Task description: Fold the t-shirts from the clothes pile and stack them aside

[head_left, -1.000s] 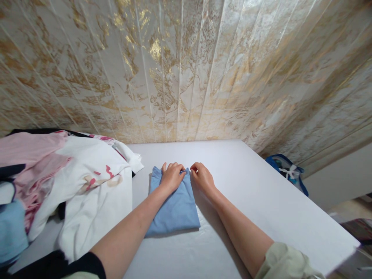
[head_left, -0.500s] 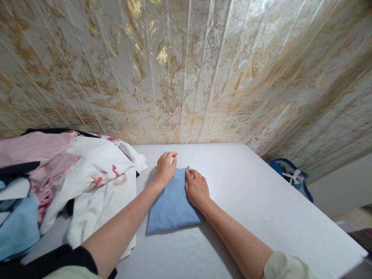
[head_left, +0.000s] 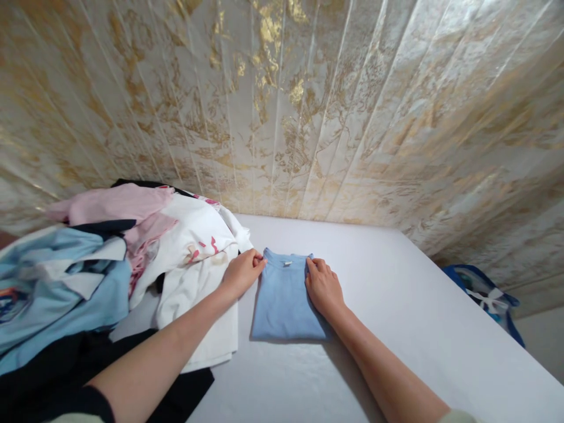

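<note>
Far left, the clothes heap [head_left: 88, 276] sits on the white table [head_left: 396, 317]: you've got roughly four garments showing, namely one light blue piece [head_left: 53, 294], one pink [head_left: 114, 205], one white with red marks [head_left: 198, 252] and one black [head_left: 132, 376] at the near edge; the exact count in the pile I can't tell.

Your left hand [head_left: 240, 273] was on the far edge of the shirt a second ago; now it has come off to the shirt's left corner, fingers [head_left: 255, 258] curled and pinching at the collar-side edge, just touching the white garment too. Whether it grips cloth or only nudges it, can't tell.

One folded blue T-shirt [head_left: 284, 296] lies flat mid-table, collar and label away from you, just beside the heap. It reads squarer and tidier than half a second ago, so the fold looks basically finished, in my judgement.

Your right hand [head_left: 324, 288] lies flat on the shirt's right edge, fingers extended, pressing, holding nothing.

Far right, one blue bag [head_left: 480, 294] sits below the table, against the gold-patterned wall [head_left: 308, 106].
</note>
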Demonstrator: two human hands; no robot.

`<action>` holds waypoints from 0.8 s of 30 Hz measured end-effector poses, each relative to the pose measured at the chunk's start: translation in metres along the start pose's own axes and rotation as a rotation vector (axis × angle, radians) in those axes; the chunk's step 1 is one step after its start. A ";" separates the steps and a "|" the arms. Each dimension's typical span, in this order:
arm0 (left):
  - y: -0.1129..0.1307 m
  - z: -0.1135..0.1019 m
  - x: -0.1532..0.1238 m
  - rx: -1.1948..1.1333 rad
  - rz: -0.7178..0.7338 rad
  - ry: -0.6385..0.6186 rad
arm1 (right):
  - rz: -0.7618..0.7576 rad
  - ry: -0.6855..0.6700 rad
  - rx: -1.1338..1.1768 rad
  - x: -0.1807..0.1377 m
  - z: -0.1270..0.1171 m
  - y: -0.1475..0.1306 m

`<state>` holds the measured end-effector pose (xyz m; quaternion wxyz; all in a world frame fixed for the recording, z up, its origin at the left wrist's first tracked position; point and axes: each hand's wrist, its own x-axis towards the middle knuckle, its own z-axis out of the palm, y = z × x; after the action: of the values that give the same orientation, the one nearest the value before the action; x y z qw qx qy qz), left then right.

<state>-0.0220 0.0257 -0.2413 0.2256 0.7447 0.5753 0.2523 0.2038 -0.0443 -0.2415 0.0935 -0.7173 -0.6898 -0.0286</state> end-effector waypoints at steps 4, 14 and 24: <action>0.007 -0.001 -0.002 0.033 -0.003 0.005 | -0.047 0.019 0.030 0.009 -0.021 0.000; 0.006 0.001 -0.006 0.066 0.075 0.055 | -0.188 0.045 0.386 0.065 0.001 -0.074; 0.011 0.002 -0.007 -0.047 0.067 0.048 | -0.249 0.020 0.761 0.065 0.021 -0.053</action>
<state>-0.0141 0.0161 -0.2365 0.2208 0.7517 0.5492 0.2907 0.1520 0.0254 -0.2464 0.3551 -0.5421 -0.7318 0.2110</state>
